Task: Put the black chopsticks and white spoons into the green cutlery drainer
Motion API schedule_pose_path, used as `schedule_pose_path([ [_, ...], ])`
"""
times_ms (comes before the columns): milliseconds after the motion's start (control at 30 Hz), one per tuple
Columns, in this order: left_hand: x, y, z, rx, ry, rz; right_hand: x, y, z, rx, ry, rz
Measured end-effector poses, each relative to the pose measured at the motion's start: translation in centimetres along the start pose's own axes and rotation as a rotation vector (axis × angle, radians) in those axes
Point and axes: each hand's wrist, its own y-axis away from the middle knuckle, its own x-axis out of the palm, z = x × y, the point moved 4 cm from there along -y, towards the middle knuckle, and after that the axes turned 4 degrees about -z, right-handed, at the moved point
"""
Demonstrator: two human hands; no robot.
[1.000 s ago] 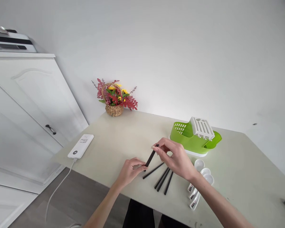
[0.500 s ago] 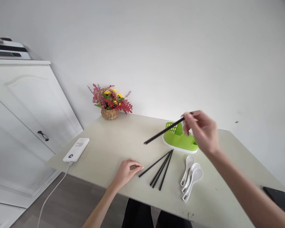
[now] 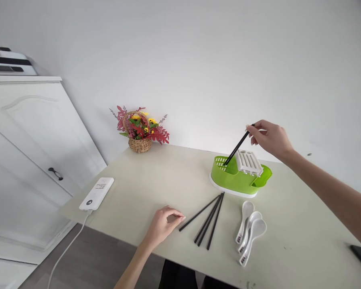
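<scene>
Your right grip (image 3: 271,139) pinches two sticks (image 3: 238,145) dipping into the green holder (image 3: 230,179) at one o'clock; left grip (image 3: 165,223) is pressed together. Four sticks (image 3: 209,219), three spoons (image 3: 258,228) lie outside.

- A plain, pale grey painted wall (image 3: 183,68), brighter low in the middle and dimmer toward the upper corners, with a small dark mark (image 3: 309,154) at right.
- A white cabinet with panelled doors (image 3: 27,124) at left, bearing a black curved handle (image 3: 55,174).
- A smooth, pale greenish-beige table (image 3: 156,178) along the wall.
- A grey wood-look floor (image 3: 99,257) below.
- Soft, diffuse light.
</scene>
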Motion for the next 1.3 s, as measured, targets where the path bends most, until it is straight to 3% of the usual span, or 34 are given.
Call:
schedule_pose_path([
  [133,0.1,0.0,0.1,-0.001,0.002,0.004,3.1,-1.7,-2.1,0.036,0.115,0.206],
  [333,0.1,-0.4,0.2,-0.013,-0.001,0.000,5.9,-3.6,-4.4,0.122,0.207,0.357],
  [533,0.2,-0.6,0.2,-0.023,-0.002,0.012,6.9,-4.5,-5.8,0.166,0.271,0.365],
  [667,0.3,-0.6,0.3,-0.020,-0.004,0.011,5.9,-3.5,-5.7,0.181,0.329,0.277],
  [733,0.3,-0.6,0.2,-0.016,-0.007,0.019,4.7,-1.7,-4.8,0.148,0.356,0.188],
  [767,0.3,-0.5,0.2,-0.012,-0.011,0.023,3.9,-0.5,-4.0,0.088,0.357,0.116],
  [833,0.4,-0.5,0.2,-0.003,-0.026,0.033,2.6,2.6,-2.2,-0.052,0.284,0.094],
  [967,0.7,-0.7,-0.1,0.055,-0.087,0.052,0.8,10.0,0.3,-0.289,0.152,0.311],
  [1067,1.2,-0.8,-0.6,0.091,-0.139,0.049,0.0,14.8,0.7,-0.434,0.165,0.453],
  [1167,1.8,-0.7,-1.3,0.107,-0.186,0.005,-0.8,18.3,-0.4,-0.421,0.179,0.519],
  [1300,3.5,-0.1,-2.2,0.121,-0.217,-0.022,-1.8,21.5,-3.7,-0.138,-0.009,0.528],
])
